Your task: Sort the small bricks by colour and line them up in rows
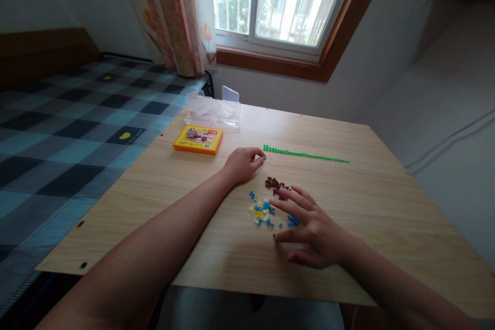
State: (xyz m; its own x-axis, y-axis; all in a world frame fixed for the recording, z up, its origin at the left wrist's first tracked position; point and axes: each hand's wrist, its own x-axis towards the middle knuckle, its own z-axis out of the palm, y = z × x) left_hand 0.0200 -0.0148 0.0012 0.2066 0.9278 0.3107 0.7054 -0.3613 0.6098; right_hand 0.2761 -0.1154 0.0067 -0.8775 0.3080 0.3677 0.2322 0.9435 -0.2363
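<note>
My left hand rests on the table with its fingers curled and the thumb and forefinger tips close together. Whatever may be between them is too small to make out. Its fingertips are beside the left end of a long row of small green bricks. My right hand is open, fingers spread over loose building bricks. Brown bricks lie partly behind its fingers. Blue bricks and yellow bricks are mixed in a pile left of it. A tiny dark piece is at its forefinger tip.
On the wooden table, a yellow-orange box lies at the left, with clear plastic cases behind it. A bed with a checked cover stands to the left. A window and curtain are beyond.
</note>
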